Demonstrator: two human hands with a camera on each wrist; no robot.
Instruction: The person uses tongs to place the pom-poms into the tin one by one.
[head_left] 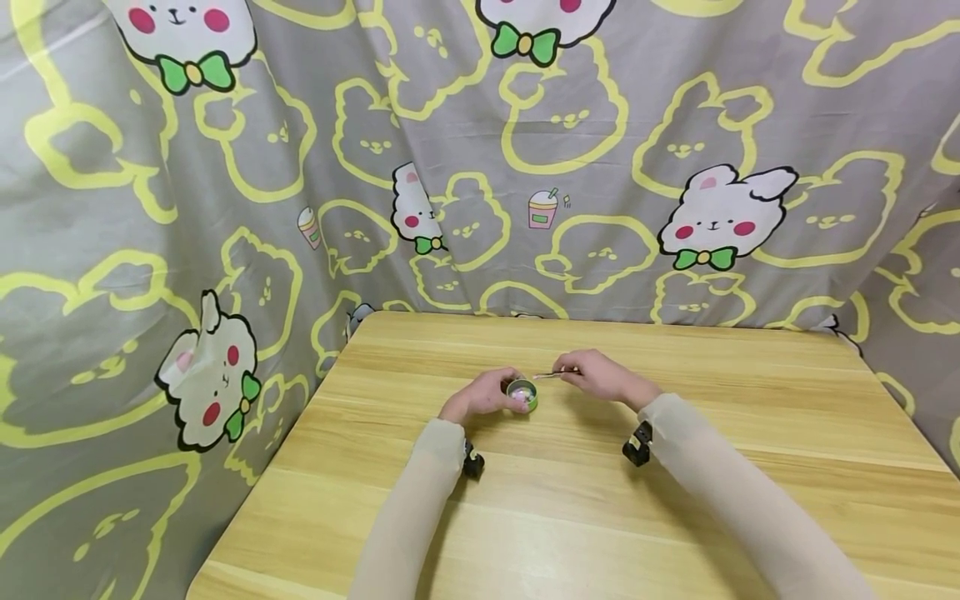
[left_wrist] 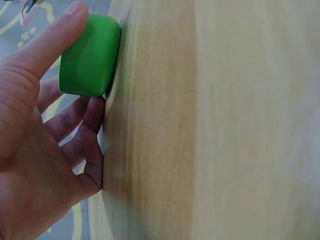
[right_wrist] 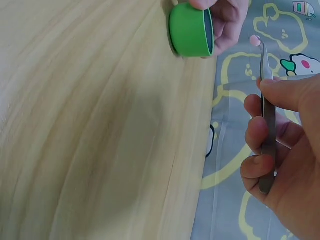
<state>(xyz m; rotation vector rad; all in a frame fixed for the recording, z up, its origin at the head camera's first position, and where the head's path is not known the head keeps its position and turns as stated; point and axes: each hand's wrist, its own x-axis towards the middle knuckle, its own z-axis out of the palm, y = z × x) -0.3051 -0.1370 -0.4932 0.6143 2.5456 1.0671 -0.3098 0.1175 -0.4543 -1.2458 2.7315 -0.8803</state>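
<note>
A small round green tin [head_left: 533, 403] stands on the table, with pale pink and whitish bits [head_left: 521, 394] inside. My left hand [head_left: 491, 392] grips its side, thumb and fingers around the wall; the left wrist view shows the smooth green wall [left_wrist: 92, 57] under the thumb. My right hand [head_left: 596, 374] holds metal tweezers [right_wrist: 268, 125] to the right of the tin, thumb and fingers curled along the shaft. At the bent tips of the tweezers is a small pink piece [right_wrist: 255, 40], apart from the tin and raised above the table.
The wooden table [head_left: 600, 517] reaches back to a grey curtain [head_left: 465, 125] with yellow outlines and white cartoon animals. Curtain also hangs along the left and right sides. A black wrist camera [head_left: 637, 444] sits on the right sleeve, another camera [head_left: 473, 461] on the left.
</note>
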